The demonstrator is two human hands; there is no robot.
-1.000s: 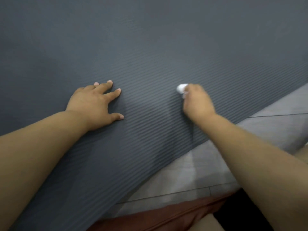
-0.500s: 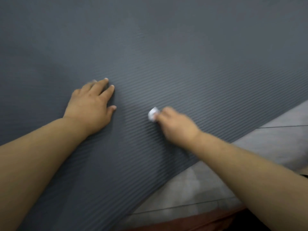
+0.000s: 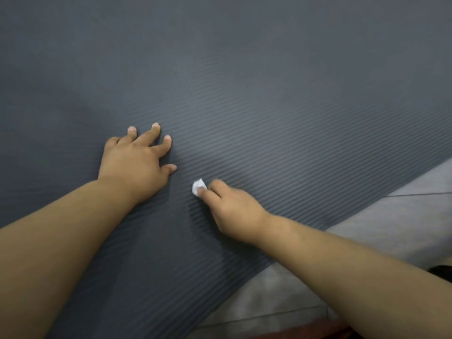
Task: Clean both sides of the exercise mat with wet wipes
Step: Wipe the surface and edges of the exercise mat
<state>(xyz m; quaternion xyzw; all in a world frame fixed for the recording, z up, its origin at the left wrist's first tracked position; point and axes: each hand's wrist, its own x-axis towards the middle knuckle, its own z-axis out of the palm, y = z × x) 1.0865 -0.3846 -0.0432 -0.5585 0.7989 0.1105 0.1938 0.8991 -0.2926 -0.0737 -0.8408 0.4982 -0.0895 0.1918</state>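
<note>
1 ribbed mat [image 3: 269, 81] (edge meets floor [image 3: 403, 228], right), wide room ahead: left grip [image 3: 137, 162] splayed flat on it; right grip [image 3: 232, 211] pinches 1 wipe [image 3: 198, 187].

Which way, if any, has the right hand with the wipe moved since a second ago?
Yes. The right hand, pinching the wet wipe, has swept left and nearer the person across the mat, closing on the left hand, which stays planted.

grey tiled floor [image 3: 391, 216] (thin dark grout lines [image 3: 415, 194]), reddish-brown strip [image 3: 305, 335] at bottom edge
</note>
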